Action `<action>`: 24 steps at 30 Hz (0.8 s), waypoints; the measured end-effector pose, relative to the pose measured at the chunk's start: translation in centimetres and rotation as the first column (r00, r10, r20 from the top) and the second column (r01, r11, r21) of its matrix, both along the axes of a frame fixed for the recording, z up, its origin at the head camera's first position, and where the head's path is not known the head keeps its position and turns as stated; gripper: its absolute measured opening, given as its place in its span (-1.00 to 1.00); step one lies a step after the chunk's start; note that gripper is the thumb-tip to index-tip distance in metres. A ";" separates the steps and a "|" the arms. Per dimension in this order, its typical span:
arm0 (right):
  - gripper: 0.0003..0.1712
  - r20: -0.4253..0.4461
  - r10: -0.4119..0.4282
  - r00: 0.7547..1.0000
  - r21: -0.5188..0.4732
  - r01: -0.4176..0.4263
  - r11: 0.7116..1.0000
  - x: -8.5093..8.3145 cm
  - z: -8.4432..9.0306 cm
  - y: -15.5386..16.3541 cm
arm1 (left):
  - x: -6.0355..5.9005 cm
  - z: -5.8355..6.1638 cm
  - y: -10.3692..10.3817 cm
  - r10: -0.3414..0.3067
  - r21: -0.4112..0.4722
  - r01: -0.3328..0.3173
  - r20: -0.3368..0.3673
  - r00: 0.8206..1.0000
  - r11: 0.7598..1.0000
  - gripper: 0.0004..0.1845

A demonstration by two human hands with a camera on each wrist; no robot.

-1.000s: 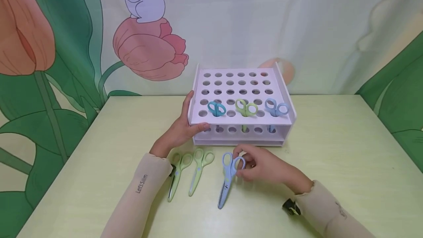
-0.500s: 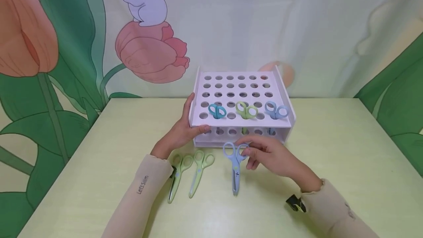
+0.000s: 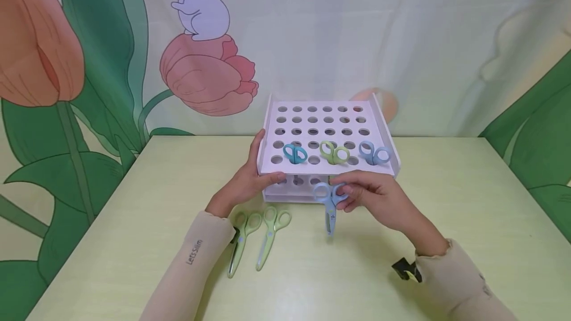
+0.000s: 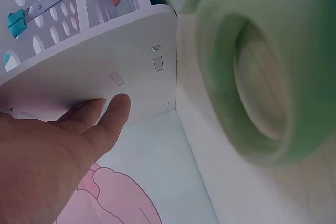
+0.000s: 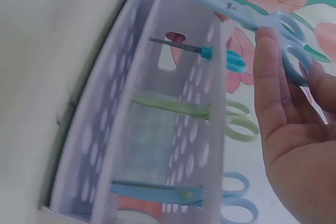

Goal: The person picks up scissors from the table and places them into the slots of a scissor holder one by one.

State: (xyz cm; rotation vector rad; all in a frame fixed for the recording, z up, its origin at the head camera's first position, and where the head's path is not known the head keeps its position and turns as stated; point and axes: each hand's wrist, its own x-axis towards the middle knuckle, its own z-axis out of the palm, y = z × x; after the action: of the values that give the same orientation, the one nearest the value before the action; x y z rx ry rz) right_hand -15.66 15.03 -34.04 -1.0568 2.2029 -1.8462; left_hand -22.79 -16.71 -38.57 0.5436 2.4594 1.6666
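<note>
with 3 scissors (image 3: 334,152) already standing in the white rack (image 3: 273,128), right hand (image 3: 374,199) pinching a blue pair (image 3: 329,202) blades-down before it, left hand (image 3: 243,185) flat-fingered against its side, 2 green pairs (image 3: 254,234) waiting on the table (image 3: 134,222).

The right hand (image 5: 294,145) is pinching light blue scissors (image 5: 247,17) beside the white rack (image 5: 157,129), which is holding three more pairs.
</note>
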 end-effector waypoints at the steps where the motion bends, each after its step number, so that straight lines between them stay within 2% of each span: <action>1: -0.72 0.002 -0.007 1.000 -0.004 0.007 1.000 0.0 0.2 0.1 | 0.0 0.0 0.0 -0.004 0.008 0.004 -0.002 1.000 1.000 0.20; 7: -0.69 -0.018 -0.065 0.998 -0.005 0.065 0.998 -0.2 1.9 0.4 | -0.1 -0.1 0.0 -0.014 0.034 0.015 -0.013 1.000 0.999 0.20; 11: -0.66 -0.033 -0.142 0.989 -0.004 0.142 0.990 -0.4 2.8 0.7 | -0.1 0.0 0.1 -0.016 0.033 0.016 -0.014 1.000 0.999 0.21; 18: -0.76 -0.071 -0.206 0.976 -0.103 0.198 0.975 -0.8 4.5 1.2 | 0.0 0.1 0.2 -0.013 0.016 0.013 -0.024 1.000 1.000 0.20; 21: -0.76 -0.098 -0.255 0.962 -0.135 0.241 0.961 -0.9 5.5 1.4 | 0.0 0.0 0.1 -0.006 0.009 0.007 -0.029 1.000 1.000 0.21; 24: -0.75 -0.088 -0.290 0.953 -0.190 0.270 0.944 -1.1 6.3 1.6 | 0.0 -0.1 0.1 0.002 0.002 -0.001 -0.030 1.000 1.000 0.21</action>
State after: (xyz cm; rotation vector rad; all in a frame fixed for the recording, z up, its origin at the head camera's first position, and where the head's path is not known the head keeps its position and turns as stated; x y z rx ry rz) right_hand -16.75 16.65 -27.69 -0.9373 2.4012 -2.1856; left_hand -22.79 -16.61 -38.63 0.5715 2.4800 1.6737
